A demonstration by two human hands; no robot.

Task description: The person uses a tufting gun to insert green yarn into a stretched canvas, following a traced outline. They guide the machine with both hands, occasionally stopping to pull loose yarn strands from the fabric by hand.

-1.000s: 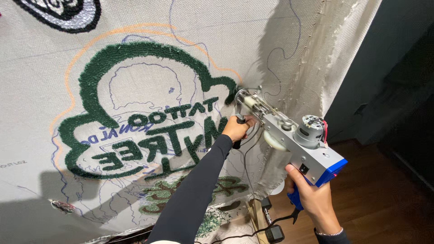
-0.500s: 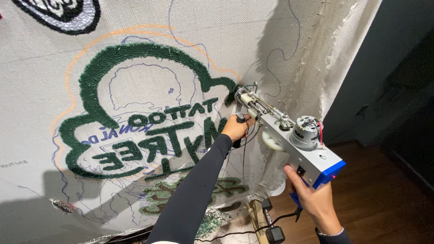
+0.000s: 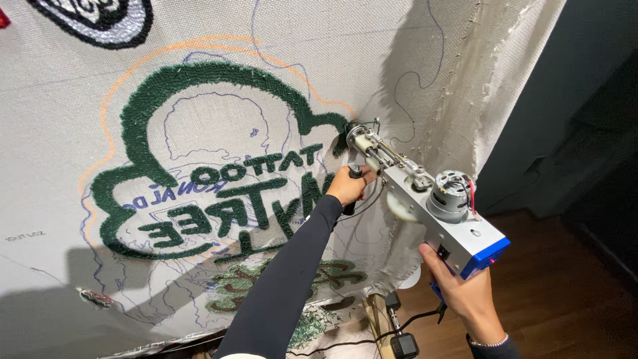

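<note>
Now we grip tufting gun (image 3: 425, 206): left hand (image 3: 345, 186) wrapped round front handle, right hand (image 3: 465, 292) clenched on rear grip; looks heavy, rigid; stretched cloth (image 3: 412, 60) soft

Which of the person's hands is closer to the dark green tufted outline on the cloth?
Left. The left hand grips the front handle of the tufting gun, right beside the dark green tufted outline. The right hand holds the rear grip, well back from the cloth.
</note>
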